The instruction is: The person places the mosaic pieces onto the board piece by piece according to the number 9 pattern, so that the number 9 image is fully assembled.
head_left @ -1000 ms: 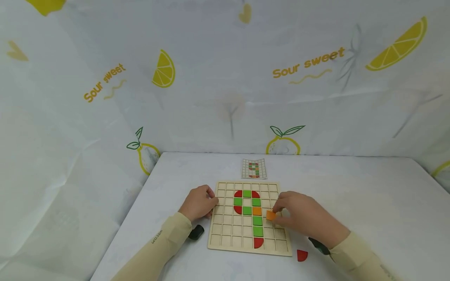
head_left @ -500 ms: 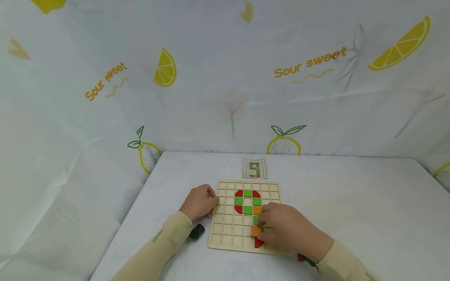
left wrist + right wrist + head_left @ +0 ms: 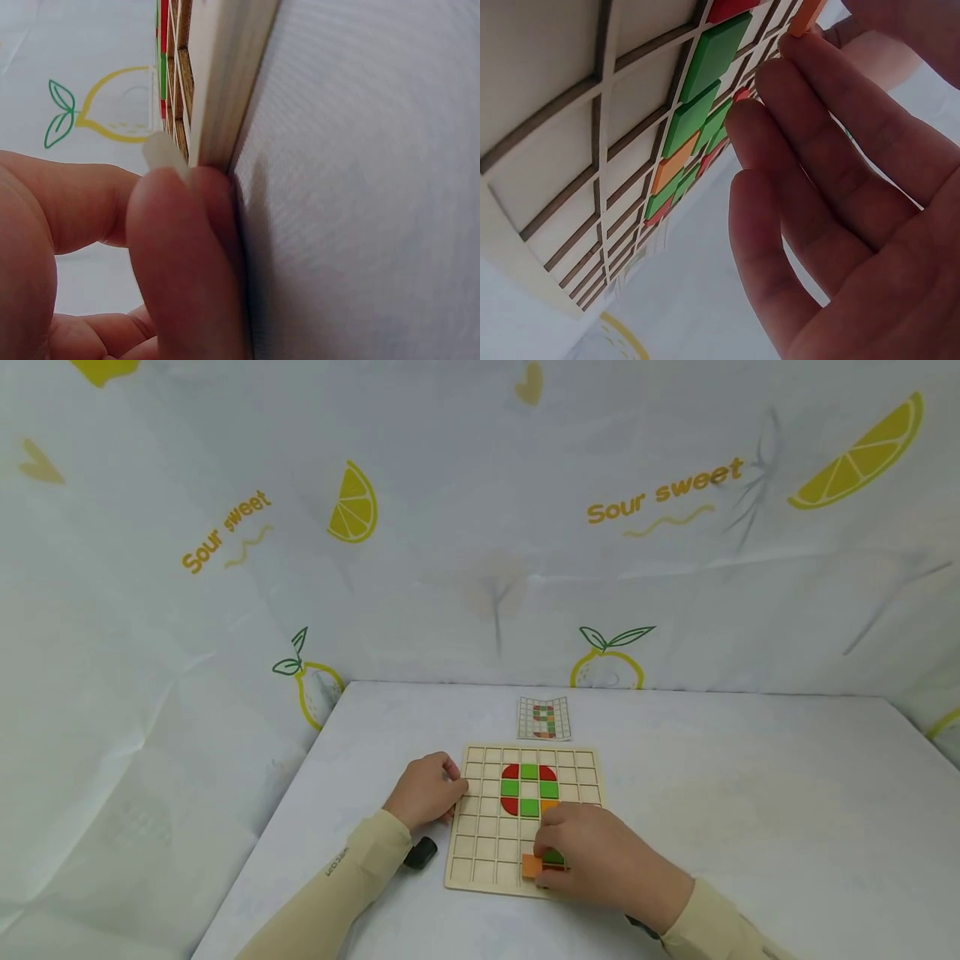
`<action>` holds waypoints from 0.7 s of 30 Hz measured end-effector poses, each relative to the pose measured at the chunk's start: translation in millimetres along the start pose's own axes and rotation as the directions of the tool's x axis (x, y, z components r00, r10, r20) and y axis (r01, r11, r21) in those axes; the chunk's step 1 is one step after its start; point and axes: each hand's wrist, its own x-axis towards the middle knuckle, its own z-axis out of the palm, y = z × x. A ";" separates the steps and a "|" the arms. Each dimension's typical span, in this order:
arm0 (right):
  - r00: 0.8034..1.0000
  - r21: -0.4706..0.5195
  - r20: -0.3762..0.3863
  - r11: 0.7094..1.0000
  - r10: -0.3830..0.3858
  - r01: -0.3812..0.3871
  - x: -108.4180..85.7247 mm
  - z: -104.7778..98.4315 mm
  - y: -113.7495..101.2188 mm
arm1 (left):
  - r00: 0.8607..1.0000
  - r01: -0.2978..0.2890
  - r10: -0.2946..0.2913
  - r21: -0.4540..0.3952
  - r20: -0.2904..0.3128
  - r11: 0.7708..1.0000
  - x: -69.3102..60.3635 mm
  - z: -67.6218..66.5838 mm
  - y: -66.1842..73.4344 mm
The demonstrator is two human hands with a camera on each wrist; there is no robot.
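Note:
My right hand (image 3: 588,852) pinches an orange square tile (image 3: 532,867) over the bottom row of a wooden grid board (image 3: 480,852). In the right wrist view the orange tile (image 3: 807,16) shows at the fingertips, and the other fingers lie extended beside the board. Green, red and orange tiles form a figure on the board; a green tile (image 3: 529,772) tops it, and my right hand hides its lower part. My left hand (image 3: 427,789) holds the board's left edge with thumb and fingers, as the left wrist view shows at the board's side (image 3: 225,97).
Behind the board lies a printed card (image 3: 544,718) with a coloured tile pattern. A black object (image 3: 421,853) is below the left wrist. The white table (image 3: 712,760) ends at a cloth backdrop (image 3: 450,527) printed with lemons.
My right hand has carried the orange tile from the board's right side leftward and down to the bottom row. The left hand has stayed at the edge.

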 end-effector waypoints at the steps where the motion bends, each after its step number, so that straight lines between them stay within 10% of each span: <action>1: 1.000 0.000 0.006 1.000 0.002 -0.002 0.4 0.4 -0.5 | 1.000 0.000 0.000 0.000 0.000 1.000 0.4 0.0 -0.1; 21: 0.999 -0.013 0.040 1.000 -0.002 0.003 1.0 4.3 -2.9 | 1.000 0.005 -0.005 0.004 0.004 1.000 1.7 0.4 -1.6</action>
